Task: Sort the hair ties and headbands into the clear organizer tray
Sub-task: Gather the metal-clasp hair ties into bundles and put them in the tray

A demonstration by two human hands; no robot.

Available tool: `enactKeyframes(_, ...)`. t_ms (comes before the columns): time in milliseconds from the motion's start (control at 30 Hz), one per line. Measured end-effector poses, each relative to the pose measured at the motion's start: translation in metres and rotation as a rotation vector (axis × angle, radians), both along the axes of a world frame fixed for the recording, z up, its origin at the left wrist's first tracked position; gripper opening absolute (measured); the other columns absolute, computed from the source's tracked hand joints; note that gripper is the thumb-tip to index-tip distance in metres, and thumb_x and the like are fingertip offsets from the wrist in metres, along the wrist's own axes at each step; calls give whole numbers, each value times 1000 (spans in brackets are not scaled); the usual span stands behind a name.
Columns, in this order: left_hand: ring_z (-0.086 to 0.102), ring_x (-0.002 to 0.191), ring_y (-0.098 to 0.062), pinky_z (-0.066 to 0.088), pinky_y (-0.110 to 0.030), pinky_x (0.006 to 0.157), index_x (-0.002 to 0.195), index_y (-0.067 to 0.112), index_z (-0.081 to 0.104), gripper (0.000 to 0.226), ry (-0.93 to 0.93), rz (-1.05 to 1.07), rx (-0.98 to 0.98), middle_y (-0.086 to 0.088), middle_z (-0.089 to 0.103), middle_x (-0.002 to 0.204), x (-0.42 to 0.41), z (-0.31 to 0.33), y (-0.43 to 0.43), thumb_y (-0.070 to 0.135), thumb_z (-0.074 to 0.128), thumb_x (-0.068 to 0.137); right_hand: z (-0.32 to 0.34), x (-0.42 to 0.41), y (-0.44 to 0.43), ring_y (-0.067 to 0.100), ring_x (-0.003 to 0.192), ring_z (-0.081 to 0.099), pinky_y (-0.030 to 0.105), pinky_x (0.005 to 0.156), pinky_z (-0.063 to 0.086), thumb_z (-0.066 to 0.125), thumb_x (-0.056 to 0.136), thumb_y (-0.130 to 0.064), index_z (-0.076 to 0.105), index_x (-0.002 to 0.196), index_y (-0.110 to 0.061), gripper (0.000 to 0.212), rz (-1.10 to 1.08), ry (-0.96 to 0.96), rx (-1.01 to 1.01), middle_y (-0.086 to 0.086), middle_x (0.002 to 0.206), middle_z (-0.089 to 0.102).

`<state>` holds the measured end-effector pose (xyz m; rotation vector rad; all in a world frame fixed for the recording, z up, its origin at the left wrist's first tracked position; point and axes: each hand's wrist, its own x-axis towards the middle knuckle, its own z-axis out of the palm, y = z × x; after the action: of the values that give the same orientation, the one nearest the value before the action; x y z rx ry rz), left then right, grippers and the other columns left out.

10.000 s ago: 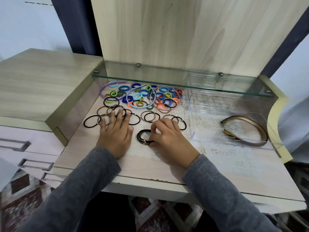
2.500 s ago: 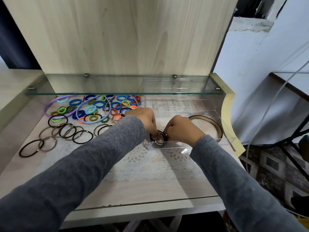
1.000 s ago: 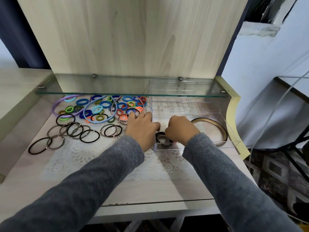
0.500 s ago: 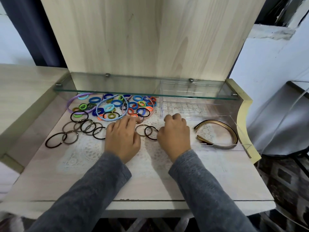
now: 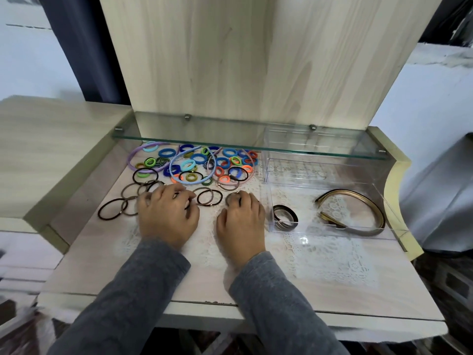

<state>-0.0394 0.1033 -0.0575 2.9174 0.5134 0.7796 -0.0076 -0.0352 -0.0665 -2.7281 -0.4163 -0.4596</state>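
My left hand (image 5: pixel 166 216) lies on the thin black and brown hair ties (image 5: pixel 112 212), its fingers curled down onto some of them. To its right, my right hand (image 5: pixel 242 221) curls its fingertips on a brown hair tie (image 5: pixel 231 198). The clear organizer tray (image 5: pixel 332 234) stands right of that hand. Its front compartment holds a stack of black hair ties (image 5: pixel 285 217) and a gold headband (image 5: pixel 358 208). Colourful hair ties (image 5: pixel 225 162) are piled at the back with a purple headband (image 5: pixel 135 157) and a light blue headband (image 5: pixel 190 182).
A glass shelf (image 5: pixel 230 142) overhangs the back of the desk and the pile. A raised wooden cabinet top (image 5: pixel 51 149) borders the left side. A white lace mat (image 5: pixel 327 257) covers the desk surface under the tray.
Both hands left the tray, where the black stack now lies, and moved left to the loose ties. In the last half second their fingers curled onto ties.
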Motion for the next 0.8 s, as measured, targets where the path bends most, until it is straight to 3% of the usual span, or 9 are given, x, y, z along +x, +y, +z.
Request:
enactKeyframes(133, 61, 94, -18, 30, -42, 92, 89, 31, 69, 23, -2, 0, -22, 10, 69, 96, 0, 2, 3, 42, 49, 87, -2, 1, 0, 32, 110, 53, 47, 96, 43, 36, 85, -25, 64, 104, -7, 38, 75, -71, 32, 10, 110, 60)
enactKeyframes(267, 59, 96, -16, 29, -42, 93, 90, 33, 64, 14, 27, -11, -53, 12, 67, 98, 5, 2, 7, 42, 53, 90, -4, 5, -2, 35, 116, 55, 45, 97, 46, 51, 84, -18, 64, 113, -3, 35, -45, -138, 77, 16, 118, 62)
enactKeyframes(400, 54, 107, -18, 30, -41, 96, 106, 33, 59, 24, 67, 47, -98, 9, 62, 112, 12, 2, 10, 49, 52, 88, -2, 3, 2, 38, 116, 54, 47, 97, 45, 33, 85, -26, 62, 117, -2, 49, -155, -39, 50, 19, 119, 61)
enactKeyframes(567, 48, 115, -20, 32, -41, 97, 117, 32, 61, 38, 150, 134, -106, 3, 56, 124, 18, 4, 14, 54, 48, 88, -2, 2, 0, 29, 91, 56, 40, 78, 47, 49, 83, -21, 62, 105, -9, 28, -141, -82, 38, 8, 98, 61)
enactKeyframes(633, 48, 115, -21, 32, -42, 97, 114, 33, 63, 36, 145, 140, -125, 4, 56, 123, 21, 5, 15, 53, 50, 87, -2, 4, 0, 28, 86, 56, 39, 74, 49, 56, 78, -14, 62, 109, -6, 32, -160, -106, 70, 9, 96, 61)
enactKeyframes(733, 47, 115, -21, 30, -42, 97, 107, 34, 65, 29, 124, 167, -180, 4, 56, 121, 22, 5, 16, 49, 53, 85, -3, 5, 1, 28, 81, 56, 38, 72, 50, 41, 77, -8, 60, 110, 2, 39, -188, -142, 123, 13, 95, 59)
enactKeyframes(800, 48, 114, -23, 30, -43, 96, 102, 34, 66, 26, 109, 198, -200, 2, 56, 119, 23, 5, 16, 49, 53, 85, -3, 6, 1, 29, 78, 55, 38, 69, 51, 42, 74, -3, 61, 102, 4, 35, -202, -169, 161, 15, 92, 58)
